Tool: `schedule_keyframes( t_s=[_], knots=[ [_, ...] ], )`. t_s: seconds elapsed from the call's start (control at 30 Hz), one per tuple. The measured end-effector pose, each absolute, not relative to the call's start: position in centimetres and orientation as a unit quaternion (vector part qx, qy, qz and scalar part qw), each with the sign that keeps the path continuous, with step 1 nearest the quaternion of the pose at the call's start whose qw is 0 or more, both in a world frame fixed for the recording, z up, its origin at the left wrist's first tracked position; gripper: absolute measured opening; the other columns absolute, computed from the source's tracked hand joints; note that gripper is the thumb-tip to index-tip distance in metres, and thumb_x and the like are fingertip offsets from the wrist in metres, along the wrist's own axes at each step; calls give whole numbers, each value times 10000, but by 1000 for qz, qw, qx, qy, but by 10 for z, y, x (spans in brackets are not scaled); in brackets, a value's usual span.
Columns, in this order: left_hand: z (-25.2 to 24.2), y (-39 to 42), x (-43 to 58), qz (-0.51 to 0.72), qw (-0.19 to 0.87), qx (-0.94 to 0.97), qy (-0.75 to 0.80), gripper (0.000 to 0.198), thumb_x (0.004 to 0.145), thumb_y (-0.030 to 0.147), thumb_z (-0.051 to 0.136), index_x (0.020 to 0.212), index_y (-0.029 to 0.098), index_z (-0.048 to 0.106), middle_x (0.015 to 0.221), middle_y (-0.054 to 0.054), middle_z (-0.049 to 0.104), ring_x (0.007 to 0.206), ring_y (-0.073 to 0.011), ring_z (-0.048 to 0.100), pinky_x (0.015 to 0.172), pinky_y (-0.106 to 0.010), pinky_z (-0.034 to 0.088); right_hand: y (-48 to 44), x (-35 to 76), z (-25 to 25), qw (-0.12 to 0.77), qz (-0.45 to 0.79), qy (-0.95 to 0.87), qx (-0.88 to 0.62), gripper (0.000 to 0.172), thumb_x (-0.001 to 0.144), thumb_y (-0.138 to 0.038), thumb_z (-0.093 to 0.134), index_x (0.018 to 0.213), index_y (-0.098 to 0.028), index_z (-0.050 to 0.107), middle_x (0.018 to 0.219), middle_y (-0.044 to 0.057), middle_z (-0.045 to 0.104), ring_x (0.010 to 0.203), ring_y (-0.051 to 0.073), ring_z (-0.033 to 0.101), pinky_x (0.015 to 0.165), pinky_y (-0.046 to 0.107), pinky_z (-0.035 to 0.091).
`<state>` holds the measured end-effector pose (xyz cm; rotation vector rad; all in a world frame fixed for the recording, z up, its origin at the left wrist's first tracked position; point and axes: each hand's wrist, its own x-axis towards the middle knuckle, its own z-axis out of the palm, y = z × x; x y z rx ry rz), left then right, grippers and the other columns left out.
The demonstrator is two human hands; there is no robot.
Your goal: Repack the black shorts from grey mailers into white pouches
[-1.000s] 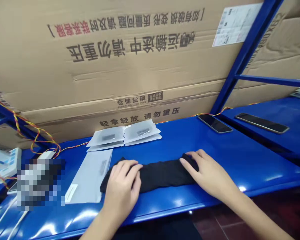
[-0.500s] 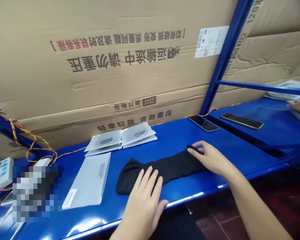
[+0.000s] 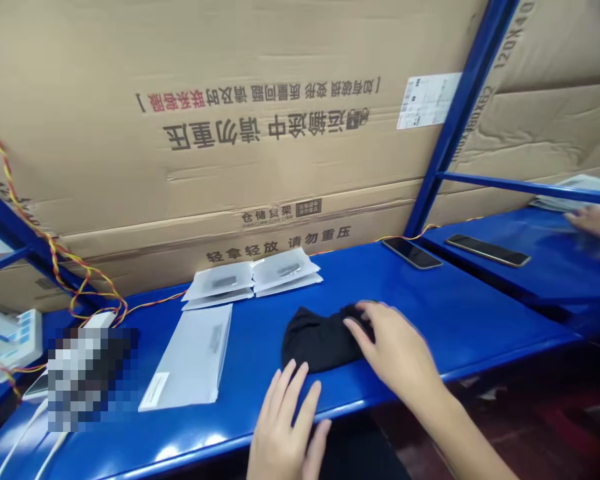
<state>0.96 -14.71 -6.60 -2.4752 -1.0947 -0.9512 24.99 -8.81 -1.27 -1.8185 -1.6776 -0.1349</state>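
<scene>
A black sock (image 3: 315, 340) lies doubled over into a short bundle on the blue shelf (image 3: 260, 393), near its front edge. At its right end my right hand (image 3: 393, 340) grips the folded part between thumb and fingers, which cover some of the cloth. My left hand (image 3: 290, 423) is just below the sock's lower left edge, fingers spread and holding nothing. Frosted white bags lie to the left: one long flat bag (image 3: 187, 360) with a small label, and behind it two side-by-side piles, a left pile (image 3: 217, 281) and a right pile (image 3: 286, 272).
Two phones lie at the right, a near phone (image 3: 413, 253) and a far phone (image 3: 487, 251). Another person's hand (image 3: 597, 220) touches bags (image 3: 580, 190) there. A blue upright (image 3: 455, 127), cardboard (image 3: 280, 180), twisted wires (image 3: 93, 283) and a power strip (image 3: 17, 347) surround the shelf.
My right hand has brought the sock's right end leftward, folding the sock shorter. My left hand has come off the cloth toward the front edge. The view has shifted slightly.
</scene>
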Motion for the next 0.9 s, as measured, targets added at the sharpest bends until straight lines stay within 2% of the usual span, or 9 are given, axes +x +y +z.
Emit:
schedule_keyframes(
  t_s=[0.13, 0.23, 0.33, 0.47, 0.53, 0.63, 0.8, 0.87, 0.9],
  knots=[
    [-74, -154, 0, -308, 168, -854, -384, 462, 995, 187, 602, 1457, 201, 615, 1497, -89, 633, 1409, -286, 577, 1137, -428, 530, -100, 251, -25, 374, 38, -654, -656, 455, 1042, -516, 402, 997, -224, 748, 999, 101, 784, 921, 284, 730, 789, 372, 546],
    [-78, -156, -1, -312, 187, -848, -387, 487, 989, 169, 592, 1476, 196, 603, 1504, -72, 630, 1413, -268, 575, 1198, -397, 458, -99, 277, -20, 405, 23, -563, -720, 482, 1014, -579, 414, 961, -239, 752, 945, 86, 779, 815, 263, 719, 724, 362, 528],
    [-84, -155, 3, -335, 204, -831, -394, 474, 982, 164, 589, 1454, 189, 626, 1477, -70, 654, 1408, -259, 581, 1242, -386, 389, -94, 294, -20, 345, 7, -507, -790, 513, 937, -665, 488, 946, -215, 735, 962, 118, 763, 847, 303, 716, 730, 407, 523],
    [-90, -156, 8, -349, 220, -819, -399, 454, 981, 190, 599, 1433, 196, 643, 1441, -59, 681, 1366, -244, 617, 1220, -366, 399, -90, 295, -34, 258, 47, -532, -805, 512, 859, -733, 557, 806, -233, 650, 926, 143, 735, 875, 346, 714, 682, 420, 519],
    [-92, -157, 8, -341, 224, -816, -409, 455, 983, 193, 596, 1435, 206, 641, 1429, -51, 688, 1336, -236, 639, 1195, -356, 418, -88, 295, -38, 262, 64, -539, -798, 447, 868, -689, 557, 742, -261, 580, 825, 106, 716, 802, 328, 703, 630, 397, 495],
    [-96, -160, 7, -334, 225, -812, -422, 469, 983, 182, 594, 1449, 223, 632, 1407, -38, 703, 1290, -220, 671, 1160, -335, 437, -85, 298, -34, 326, 100, -512, -788, 335, 874, -590, 567, 762, -275, 553, 716, 39, 689, 668, 274, 667, 590, 361, 463],
    [-103, -161, 10, -335, 227, -799, -446, 541, 985, 196, 595, 1520, 271, 563, 1376, -11, 723, 1216, -205, 713, 1089, -326, 464, -84, 283, -9, 481, 9, -474, -738, 224, 866, -458, 643, 936, -246, 627, 928, 79, 721, 704, 241, 641, 650, 369, 495],
    [-106, -161, 12, -339, 235, -788, -456, 557, 984, 210, 593, 1535, 279, 545, 1353, -4, 736, 1183, -202, 726, 1054, -332, 473, -90, 261, -8, 514, -38, -527, -675, 166, 932, -375, 610, 1013, -234, 649, 1007, 98, 720, 792, 252, 657, 710, 383, 526],
    [-108, -160, 13, -342, 242, -783, -461, 555, 983, 217, 590, 1533, 278, 549, 1341, -4, 743, 1167, -204, 733, 1031, -337, 480, -95, 247, -11, 515, -55, -574, -634, 154, 968, -324, 582, 1065, -232, 658, 1040, 104, 723, 906, 271, 673, 781, 394, 541]
  ],
)
